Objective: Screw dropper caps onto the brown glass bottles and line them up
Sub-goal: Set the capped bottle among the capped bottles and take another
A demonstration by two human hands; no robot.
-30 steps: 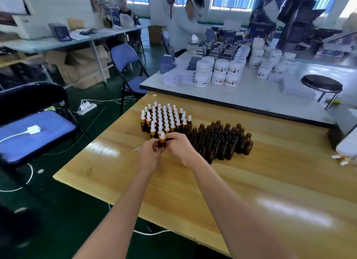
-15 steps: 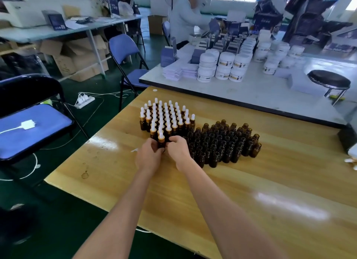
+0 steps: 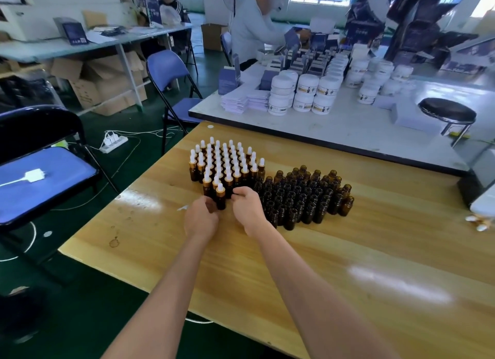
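Head view: the front bottle [image 3: 220, 202], brown glass with a gold collar and white bulb fitted, stands upright on the table [image 3: 166, 254]. It is at the near corner of the capped block [image 3: 225, 165] and touches its neighbours. The left hand [image 3: 201, 219] is against its lower body from the left, fingers curled round it (fingertips are hidden, so how firm the grip is stays a guess). The right hand [image 3: 246, 208] sits just to the right, fingers and thumb curled toward each other beside the collar. Whether they touch the bottle or hold anything, I cannot tell.

The capped block stands in tight rows to the left of the open bottles [image 3: 302, 195]. These form their own packed cluster, and the two groups meet along one side. Loose dropper caps [image 3: 479, 223] lie at the table's far right edge, well apart from both hands.

Step in hand (judgement): seating a finished bottle in line at the front of the block. Screwing looks done for this one, and roughly half the lot is capped.

Next move calls for:
- letting go without tipping the neighbours;
- lifting one open bottle from the near edge of the cluster;
- fetching a cap, which is a long reach to the right.

Risk: packed bottles toppling one into the next.

Beyond: a white table [image 3: 348, 128] carrying white jars [image 3: 305, 90].
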